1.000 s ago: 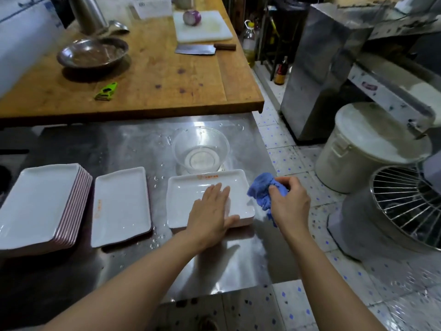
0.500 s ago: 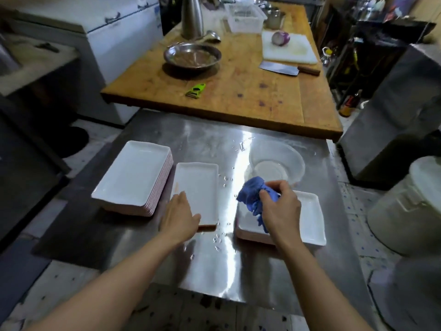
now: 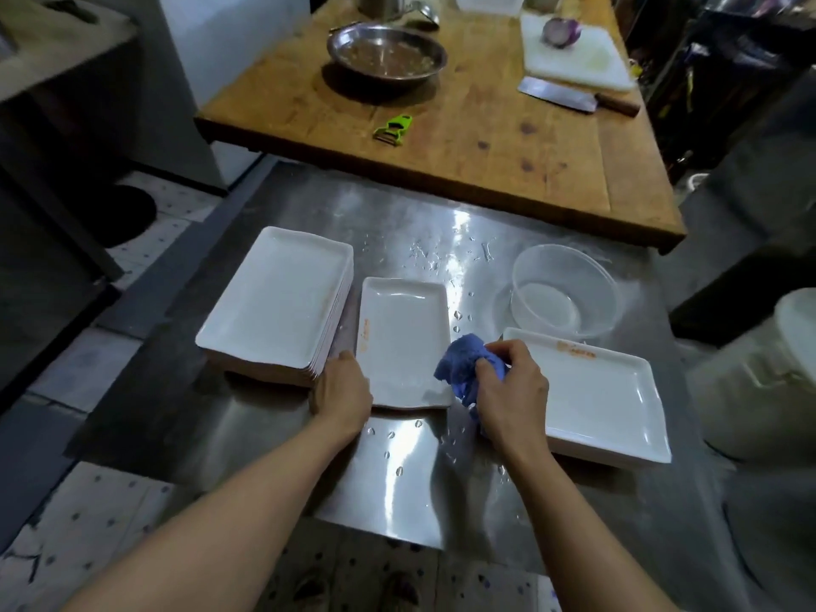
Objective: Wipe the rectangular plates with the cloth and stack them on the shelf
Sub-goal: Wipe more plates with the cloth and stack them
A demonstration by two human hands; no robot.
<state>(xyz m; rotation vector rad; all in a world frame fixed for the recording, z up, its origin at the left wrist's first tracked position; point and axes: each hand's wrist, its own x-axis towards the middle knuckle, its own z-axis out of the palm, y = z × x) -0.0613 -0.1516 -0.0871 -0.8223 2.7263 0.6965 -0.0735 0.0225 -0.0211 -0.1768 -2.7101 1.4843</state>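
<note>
Left hand (image 3: 342, 393) grips near-left corner of middle plate (image 3: 399, 342) on steel table (image 3: 397, 474). Right hand (image 3: 514, 393) pinches blue cloth (image 3: 463, 373) at plate's near-right edge. Stack (image 3: 276, 302) just left; another plate (image 3: 605, 390) right.

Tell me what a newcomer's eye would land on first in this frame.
Probably the blue cloth bunched in the right hand, over the near right corner of the single white plate at the middle of the steel counter. The left hand holds that plate's near left corner, beside the stack of plates.
</note>
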